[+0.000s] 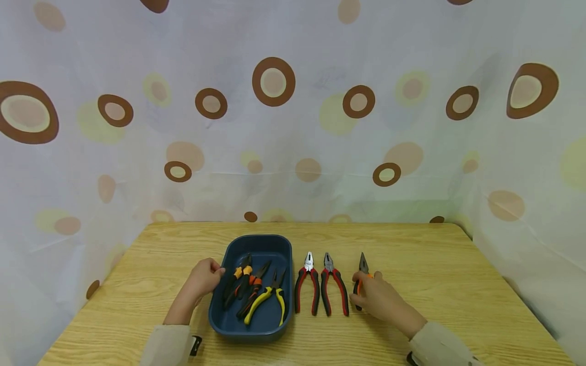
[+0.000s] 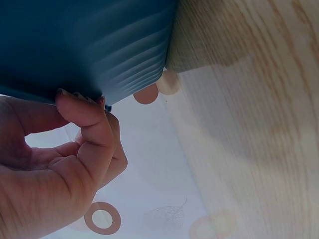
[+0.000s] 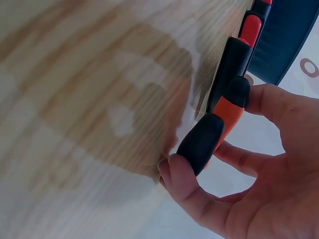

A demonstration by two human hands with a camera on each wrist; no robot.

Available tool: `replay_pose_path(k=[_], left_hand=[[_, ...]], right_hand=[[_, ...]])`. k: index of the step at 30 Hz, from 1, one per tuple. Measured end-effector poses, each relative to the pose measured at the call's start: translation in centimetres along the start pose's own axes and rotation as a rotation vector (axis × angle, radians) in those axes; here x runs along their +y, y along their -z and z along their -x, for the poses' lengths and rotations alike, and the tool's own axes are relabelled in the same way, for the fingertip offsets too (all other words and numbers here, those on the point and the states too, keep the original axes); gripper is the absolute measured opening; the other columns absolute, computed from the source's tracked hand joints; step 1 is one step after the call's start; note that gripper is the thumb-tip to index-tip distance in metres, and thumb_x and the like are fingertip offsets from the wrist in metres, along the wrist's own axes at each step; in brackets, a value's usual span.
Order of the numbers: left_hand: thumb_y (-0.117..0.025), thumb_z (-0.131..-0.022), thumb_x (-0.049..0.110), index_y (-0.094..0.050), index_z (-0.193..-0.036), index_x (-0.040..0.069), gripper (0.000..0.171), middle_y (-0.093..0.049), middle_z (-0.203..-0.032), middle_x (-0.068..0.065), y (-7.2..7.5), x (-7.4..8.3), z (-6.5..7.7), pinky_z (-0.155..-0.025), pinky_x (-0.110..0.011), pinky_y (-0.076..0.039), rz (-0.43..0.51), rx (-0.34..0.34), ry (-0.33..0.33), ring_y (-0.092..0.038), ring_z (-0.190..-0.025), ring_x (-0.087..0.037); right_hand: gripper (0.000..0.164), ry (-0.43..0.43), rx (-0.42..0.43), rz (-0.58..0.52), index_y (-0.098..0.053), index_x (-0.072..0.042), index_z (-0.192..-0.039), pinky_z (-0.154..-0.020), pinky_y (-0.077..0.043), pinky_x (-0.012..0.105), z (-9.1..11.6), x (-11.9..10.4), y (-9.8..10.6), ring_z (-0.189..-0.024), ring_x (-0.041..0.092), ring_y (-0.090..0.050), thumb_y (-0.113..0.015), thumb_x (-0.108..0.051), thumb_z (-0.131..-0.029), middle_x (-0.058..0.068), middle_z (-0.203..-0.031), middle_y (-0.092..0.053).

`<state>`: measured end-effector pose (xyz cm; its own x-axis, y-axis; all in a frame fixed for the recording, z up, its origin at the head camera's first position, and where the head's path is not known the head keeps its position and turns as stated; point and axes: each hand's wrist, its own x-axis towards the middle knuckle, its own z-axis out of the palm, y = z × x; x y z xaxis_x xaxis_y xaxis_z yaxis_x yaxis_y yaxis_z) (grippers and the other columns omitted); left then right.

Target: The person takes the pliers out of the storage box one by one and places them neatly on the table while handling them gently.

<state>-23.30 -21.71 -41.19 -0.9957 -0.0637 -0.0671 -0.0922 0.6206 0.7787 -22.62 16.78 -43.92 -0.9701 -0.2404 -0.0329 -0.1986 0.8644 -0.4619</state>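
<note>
My left hand pinches the left rim of a dark blue plastic bin; the left wrist view shows thumb and finger on the edge of its ribbed wall. Inside the bin lie yellow-handled pliers, pliers with black and orange handles and pliers with black and yellow-orange handles. At the right, my right hand grips the handles of orange and black needle-nose pliers, their tips pointing away from me. In the right wrist view, thumb and fingers hold both handles.
Two pairs of combination pliers with red and black handles, one with bright jaws and one with darker jaws, lie side by side between bin and right hand. The wooden table meets a patterned curtain behind and at both sides.
</note>
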Motion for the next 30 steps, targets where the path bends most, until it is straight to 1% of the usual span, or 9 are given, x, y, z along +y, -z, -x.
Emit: replay_pose_path(k=[4, 10, 16, 22, 25, 30], left_hand=[[-0.054, -0.093, 0.002, -0.05, -0.085, -0.005, 0.011, -0.048, -0.073, -0.01, -0.05, -0.06, -0.01, -0.053, -0.028, -0.043, -0.007, -0.003, -0.003, -0.048, -0.061, -0.018], [-0.054, -0.093, 0.002, -0.05, -0.084, -0.005, 0.012, -0.047, -0.073, -0.01, -0.06, -0.07, -0.04, -0.052, -0.028, -0.043, -0.009, 0.001, -0.011, -0.048, -0.061, -0.018], [-0.053, -0.093, 0.002, -0.05, -0.085, -0.005, 0.011, -0.048, -0.074, -0.01, -0.08, -0.21, -0.19, -0.052, -0.028, -0.042, -0.008, 0.0, -0.01, -0.048, -0.062, -0.018], [-0.053, -0.093, 0.002, -0.05, -0.085, -0.005, 0.011, -0.048, -0.074, -0.01, -0.05, -0.23, -0.29, -0.052, -0.028, -0.043, -0.012, 0.0, -0.009, -0.048, -0.062, -0.018], [-0.053, -0.094, 0.002, -0.05, -0.086, -0.005, 0.011, -0.048, -0.074, -0.011, -0.03, -0.21, -0.29, -0.053, -0.028, -0.043, -0.007, -0.008, 0.002, -0.049, -0.062, -0.018], [-0.053, -0.094, 0.003, -0.051, -0.086, -0.005, 0.011, -0.048, -0.075, -0.011, -0.04, -0.3, -0.28, -0.053, -0.028, -0.044, -0.012, -0.012, 0.005, -0.049, -0.063, -0.019]], right_hand=[[0.036, -0.01, -0.01, 0.015, -0.058, -0.002, -0.116, -0.046, -0.032, 0.03, -0.01, -0.09, -0.03, -0.056, 0.019, -0.04, -0.069, -0.019, -0.086, 0.021, -0.095, -0.052], [0.033, 0.003, -0.015, 0.032, -0.058, -0.004, -0.114, -0.046, -0.03, 0.029, 0.0, -0.25, 0.02, -0.05, 0.017, -0.035, -0.068, -0.018, -0.086, 0.024, -0.097, -0.048], [0.036, -0.001, -0.025, 0.055, -0.058, -0.003, -0.115, -0.049, -0.033, 0.031, -0.03, -0.44, 0.15, -0.056, 0.021, -0.042, -0.07, -0.019, -0.085, 0.025, -0.098, -0.047], [0.039, -0.013, -0.05, 0.084, -0.057, -0.005, -0.117, -0.056, -0.042, 0.039, -0.07, -0.5, 0.31, -0.068, 0.029, -0.048, -0.071, -0.021, -0.085, 0.025, -0.101, -0.046], [0.04, -0.012, -0.072, 0.085, -0.056, -0.005, -0.118, -0.058, -0.043, 0.041, -0.02, -0.58, 0.44, -0.072, 0.032, -0.048, -0.07, -0.021, -0.085, 0.027, -0.104, -0.045], [0.043, -0.006, -0.095, 0.081, -0.055, -0.005, -0.118, -0.058, -0.046, 0.044, 0.1, -0.62, 0.53, -0.077, 0.038, -0.052, -0.072, -0.02, -0.081, 0.035, -0.112, -0.044]])
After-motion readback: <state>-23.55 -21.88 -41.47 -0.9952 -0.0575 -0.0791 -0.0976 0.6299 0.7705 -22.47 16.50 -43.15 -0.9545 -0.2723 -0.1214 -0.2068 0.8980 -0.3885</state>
